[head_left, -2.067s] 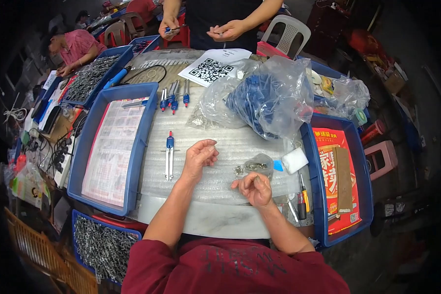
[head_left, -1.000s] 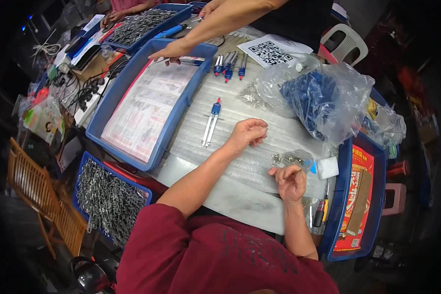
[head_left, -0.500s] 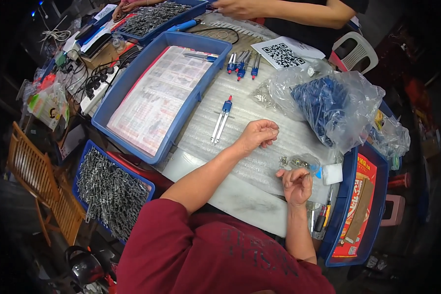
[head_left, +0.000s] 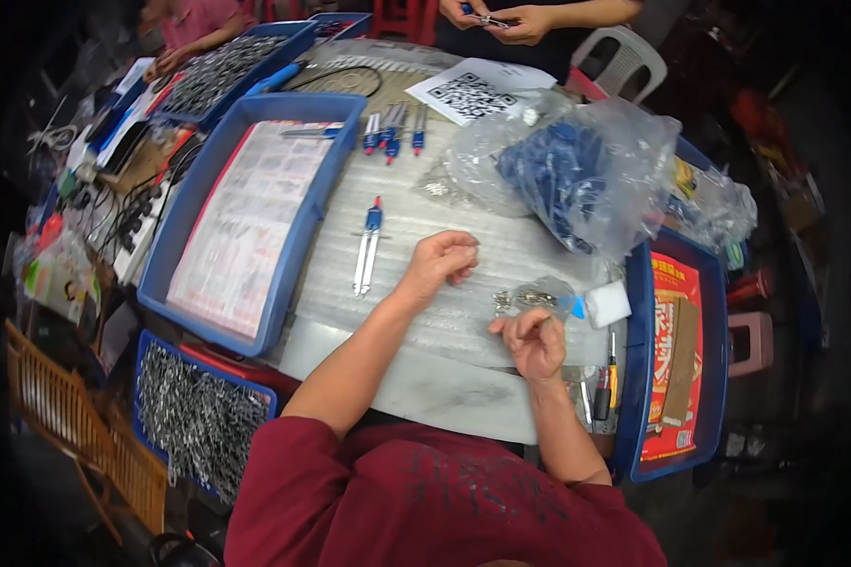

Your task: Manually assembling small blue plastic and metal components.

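Hands at a foam-covered worktable, sorting small metal fittings.

Right hand (head_left: 535,342) pinches something tiny between thumb and fingertips beside a small clear bag of metal parts (head_left: 531,298); left hand (head_left: 442,263) rests loosely curled, its hold indiscernible. A blue-hinged steel compass (head_left: 368,246) lies apart on ribbed white foam (head_left: 425,213). Judged best: keep the pinch low over the soft sheet, lest slippery pieces roll.

blue tray, paper-lined (head_left: 345,109) | bag of blue parts (head_left: 567,175) | compass (head_left: 369,246) on table
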Action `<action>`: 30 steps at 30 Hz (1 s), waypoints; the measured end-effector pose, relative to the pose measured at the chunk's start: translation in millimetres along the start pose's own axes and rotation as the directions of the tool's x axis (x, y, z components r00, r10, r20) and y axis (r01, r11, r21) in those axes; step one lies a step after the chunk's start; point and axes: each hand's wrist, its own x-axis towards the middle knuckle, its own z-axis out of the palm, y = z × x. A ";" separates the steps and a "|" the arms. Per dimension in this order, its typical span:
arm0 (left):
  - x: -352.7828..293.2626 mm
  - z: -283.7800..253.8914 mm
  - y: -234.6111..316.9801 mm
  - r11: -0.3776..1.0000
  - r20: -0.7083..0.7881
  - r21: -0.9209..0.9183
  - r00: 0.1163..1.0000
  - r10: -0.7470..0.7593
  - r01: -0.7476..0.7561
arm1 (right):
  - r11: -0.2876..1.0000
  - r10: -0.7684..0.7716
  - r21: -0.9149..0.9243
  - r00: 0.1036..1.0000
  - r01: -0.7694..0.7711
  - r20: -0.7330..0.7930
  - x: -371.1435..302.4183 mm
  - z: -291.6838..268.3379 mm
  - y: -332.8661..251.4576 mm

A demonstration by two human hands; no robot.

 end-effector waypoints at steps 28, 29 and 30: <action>-0.5 -0.3 -1.2 1.000 -0.002 -0.018 1.000 -0.004 0.003 | 1.000 0.021 -0.022 1.000 -0.020 0.013 -0.6 -2.0 2.0; -0.6 -0.2 -1.0 1.000 -0.004 -0.014 1.000 0.000 0.000 | 1.000 0.019 -0.022 1.000 -0.019 0.011 -0.5 -2.2 1.8; -0.5 -0.2 -0.9 1.000 -0.001 -0.013 1.000 -0.001 0.001 | 0.999 0.017 -0.030 1.000 -0.016 0.018 -0.1 -2.4 1.8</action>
